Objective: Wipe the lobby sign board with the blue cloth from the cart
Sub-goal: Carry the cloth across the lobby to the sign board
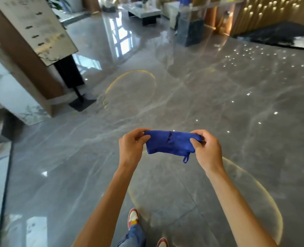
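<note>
The blue cloth is folded into a band and stretched between both hands in front of me, above the floor. My left hand pinches its left end and my right hand pinches its right end. A small loop hangs from the cloth's lower right corner. The lobby sign board, a pale tilted panel with dark marks, stands at the upper left on a black post with a flat black base. It is well away from my hands. No cart is in view.
A white marble counter block stands at the left, beside the sign. Glossy grey floor spreads ahead. A low table and a dark stone pedestal stand far back. My shoes show at the bottom.
</note>
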{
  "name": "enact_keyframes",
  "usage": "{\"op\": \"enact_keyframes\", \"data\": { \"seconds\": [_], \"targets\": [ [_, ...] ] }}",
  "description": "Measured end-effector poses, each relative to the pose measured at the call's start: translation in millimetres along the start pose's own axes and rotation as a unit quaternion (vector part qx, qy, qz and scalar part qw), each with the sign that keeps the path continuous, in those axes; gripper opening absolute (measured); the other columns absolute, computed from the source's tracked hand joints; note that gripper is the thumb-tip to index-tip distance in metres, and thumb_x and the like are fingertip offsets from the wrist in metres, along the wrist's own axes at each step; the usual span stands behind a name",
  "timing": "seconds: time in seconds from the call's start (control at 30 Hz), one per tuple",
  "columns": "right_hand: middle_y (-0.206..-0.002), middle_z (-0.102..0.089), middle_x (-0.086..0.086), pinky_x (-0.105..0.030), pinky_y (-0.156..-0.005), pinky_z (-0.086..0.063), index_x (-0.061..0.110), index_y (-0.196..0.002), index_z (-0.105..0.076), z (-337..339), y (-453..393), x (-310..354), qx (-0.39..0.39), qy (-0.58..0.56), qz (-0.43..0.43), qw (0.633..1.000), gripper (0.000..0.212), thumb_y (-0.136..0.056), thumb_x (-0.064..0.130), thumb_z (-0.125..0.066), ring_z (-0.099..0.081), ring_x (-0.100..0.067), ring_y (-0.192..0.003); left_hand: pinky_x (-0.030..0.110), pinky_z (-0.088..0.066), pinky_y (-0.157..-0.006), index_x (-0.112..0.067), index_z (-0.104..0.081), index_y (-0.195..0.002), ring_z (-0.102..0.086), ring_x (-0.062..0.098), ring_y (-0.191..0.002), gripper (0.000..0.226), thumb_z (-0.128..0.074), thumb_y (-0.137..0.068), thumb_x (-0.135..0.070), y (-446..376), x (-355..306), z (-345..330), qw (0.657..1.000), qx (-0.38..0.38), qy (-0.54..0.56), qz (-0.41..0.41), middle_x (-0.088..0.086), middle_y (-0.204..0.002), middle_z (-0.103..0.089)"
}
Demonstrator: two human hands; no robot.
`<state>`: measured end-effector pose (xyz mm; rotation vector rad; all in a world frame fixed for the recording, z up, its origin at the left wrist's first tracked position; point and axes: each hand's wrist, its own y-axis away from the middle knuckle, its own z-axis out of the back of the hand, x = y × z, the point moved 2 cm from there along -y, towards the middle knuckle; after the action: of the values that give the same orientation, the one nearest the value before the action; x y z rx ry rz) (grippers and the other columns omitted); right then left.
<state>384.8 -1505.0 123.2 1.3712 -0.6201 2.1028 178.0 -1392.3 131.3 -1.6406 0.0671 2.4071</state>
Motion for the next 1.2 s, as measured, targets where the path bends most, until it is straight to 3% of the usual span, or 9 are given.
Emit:
{"op": "enact_keyframes", "data": {
  "seconds": [0.17,0.27,0.43,0.7,1.0,1.2],
  "targets": [
    [-0.086,-0.072,0.008,-0.019,-0.068,-0.049,0.023,-0.092,-0.068,-49.9,-17.8,22.3,0.058,0.010,0.030,0.998,0.023,-0.089,0.001,-0.064,-0.067,-0.010,-0.081,0.009,-0.050,-0.068,-0.021,-0.077,-0.095,-0.070,-0.001,-0.078,0.023,-0.070,-0.085,-0.002,-13.3,21.6,40.8,0.998,-0.055,0.008,0.017,-0.012,-0.081,-0.074],
    [-0.085,-0.073,0.008,-0.023,-0.069,-0.053,0.022,-0.091,-0.069,-85.2,-27.2,39.1,0.087,0.010,0.045,0.995,0.021,-0.088,0.001,-0.064,-0.068,-0.011,-0.080,0.011,-0.052,-0.069,-0.027,-0.076,-0.091,-0.070,0.002,-0.078,0.026,-0.070,-0.085,-0.002,-25.8,35.7,69.7,0.996,-0.083,0.016,0.017,-0.012,-0.082,-0.076],
    [-0.084,-0.072,0.012,-0.019,-0.067,-0.052,0.029,-0.087,-0.068,-146.6,-45.2,71.0,0.125,-0.002,0.073,0.990,0.028,-0.088,0.001,-0.064,-0.068,-0.008,-0.078,0.015,-0.053,-0.071,-0.013,-0.078,-0.098,-0.071,0.008,-0.079,0.019,-0.069,-0.086,-0.001,-58.3,60.8,117.1,0.990,-0.133,0.016,0.035,0.000,-0.086,-0.077],
    [-0.081,-0.070,0.022,-0.018,-0.066,-0.051,0.035,-0.082,-0.066,-245.4,-79.1,111.4,0.167,0.005,0.103,0.981,0.035,-0.087,0.001,-0.064,-0.067,-0.004,-0.076,0.023,-0.058,-0.077,-0.013,-0.078,-0.097,-0.071,0.011,-0.081,0.020,-0.069,-0.086,0.000,-117.6,93.7,186.5,0.984,-0.174,0.012,0.041,0.000,-0.085,-0.077],
    [-0.083,-0.073,0.011,-0.027,-0.073,-0.055,0.026,-0.090,-0.070,-325.5,-109.7,134.6,0.193,0.007,0.099,0.976,0.025,-0.088,0.001,-0.066,-0.068,-0.008,-0.079,0.011,-0.053,-0.070,-0.012,-0.079,-0.096,-0.070,0.005,-0.077,0.022,-0.069,-0.085,0.004,-169.6,124.9,235.7,0.978,-0.202,0.034,0.040,-0.002,-0.083,-0.077],
    [-0.087,-0.074,0.009,-0.036,-0.078,-0.059,0.027,-0.091,-0.071,-372.0,-144.7,144.5,0.226,0.010,0.105,0.968,0.025,-0.089,0.002,-0.065,-0.070,-0.014,-0.084,0.016,-0.056,-0.074,-0.015,-0.078,-0.096,-0.071,0.007,-0.080,0.024,-0.068,-0.085,0.004,-204.7,141.7,251.3,0.972,-0.225,0.045,0.045,-0.003,-0.086,-0.077]
  ]
}}
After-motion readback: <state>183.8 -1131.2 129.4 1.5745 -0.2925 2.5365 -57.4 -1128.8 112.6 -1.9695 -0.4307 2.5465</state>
